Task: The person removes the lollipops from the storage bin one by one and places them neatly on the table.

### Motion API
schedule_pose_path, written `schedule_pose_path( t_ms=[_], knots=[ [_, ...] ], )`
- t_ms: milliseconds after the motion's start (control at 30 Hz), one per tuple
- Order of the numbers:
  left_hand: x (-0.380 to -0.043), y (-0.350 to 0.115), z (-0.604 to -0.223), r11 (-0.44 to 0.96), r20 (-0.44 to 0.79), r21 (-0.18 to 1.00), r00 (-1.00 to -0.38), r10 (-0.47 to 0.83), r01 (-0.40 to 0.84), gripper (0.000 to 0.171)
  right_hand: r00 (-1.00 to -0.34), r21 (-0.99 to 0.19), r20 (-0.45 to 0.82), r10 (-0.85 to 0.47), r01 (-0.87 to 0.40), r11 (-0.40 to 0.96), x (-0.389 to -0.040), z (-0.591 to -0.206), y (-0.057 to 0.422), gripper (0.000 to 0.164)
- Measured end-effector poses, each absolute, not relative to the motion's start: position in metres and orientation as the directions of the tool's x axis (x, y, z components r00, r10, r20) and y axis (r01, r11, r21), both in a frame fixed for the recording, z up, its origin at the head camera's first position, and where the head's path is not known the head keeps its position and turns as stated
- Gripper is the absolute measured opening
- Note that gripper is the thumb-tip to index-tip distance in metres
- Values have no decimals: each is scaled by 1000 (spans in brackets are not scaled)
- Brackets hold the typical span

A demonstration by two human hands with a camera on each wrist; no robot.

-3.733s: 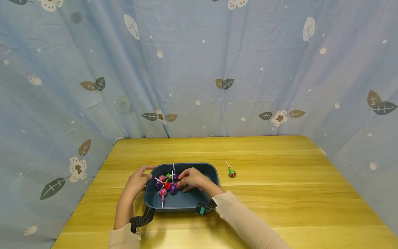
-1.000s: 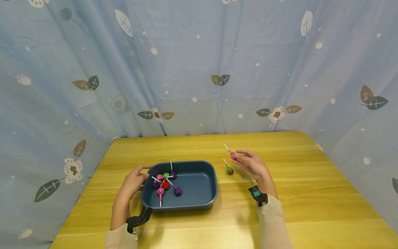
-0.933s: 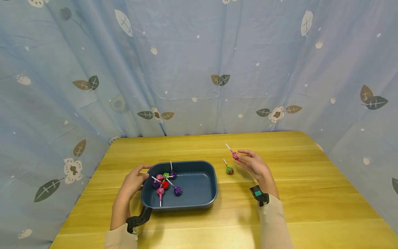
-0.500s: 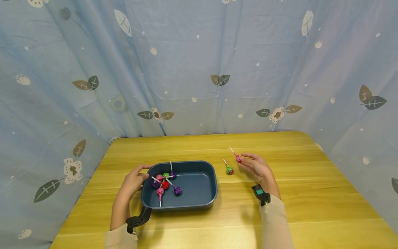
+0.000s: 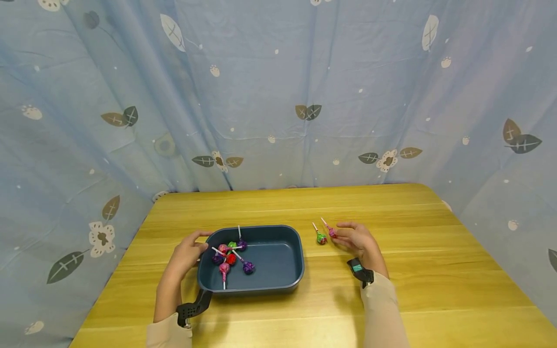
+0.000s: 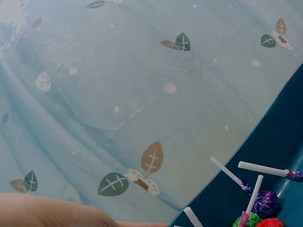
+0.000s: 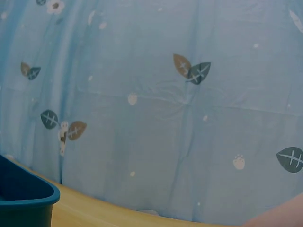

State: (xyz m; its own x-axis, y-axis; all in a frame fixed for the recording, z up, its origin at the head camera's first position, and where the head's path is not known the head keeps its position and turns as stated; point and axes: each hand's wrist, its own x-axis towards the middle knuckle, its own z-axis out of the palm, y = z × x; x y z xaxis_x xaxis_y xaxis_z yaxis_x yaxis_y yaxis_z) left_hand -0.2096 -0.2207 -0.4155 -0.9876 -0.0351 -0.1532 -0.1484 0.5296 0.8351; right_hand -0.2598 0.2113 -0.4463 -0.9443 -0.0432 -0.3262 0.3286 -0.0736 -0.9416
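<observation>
In the head view a dark blue plastic box (image 5: 278,288) stands on the table, several wrapped lollipops gathered in its left half. My left hand (image 5: 186,251) rests against the box's left side, thumb and fingertips right at the rim. To the right of the box, my right hand (image 5: 357,240) pinches a pink lollipop (image 5: 332,233) by its candy end, low over the table, stick pointing up and left. Beside it lies a green lollipop (image 5: 321,239) with a similar slant. Inside the box, a purple lollipop (image 5: 248,267) sits nearest the middle, right of a red one (image 5: 231,259).
The wooden table (image 5: 417,290) reaches back to a pale blue patterned curtain (image 5: 278,96). A black wrist mount (image 5: 193,309) on the left arm sits close to the box's front left corner. The right wrist view shows the box's corner (image 7: 28,204).
My right hand took a pink lollipop out of the box and carried it right, beside the green one, lowering it toward the table. The left hand stays at the box.
</observation>
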Motion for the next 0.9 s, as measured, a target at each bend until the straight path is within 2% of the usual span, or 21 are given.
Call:
schedule_pose_path(
  t_ms=[900],
  knots=[
    [-209, -220, -414, 540, -131, 832, -991, -25, -124, 36, -945, -937, -323, 55, 327, 126, -261, -449, 201, 44]
  ],
)
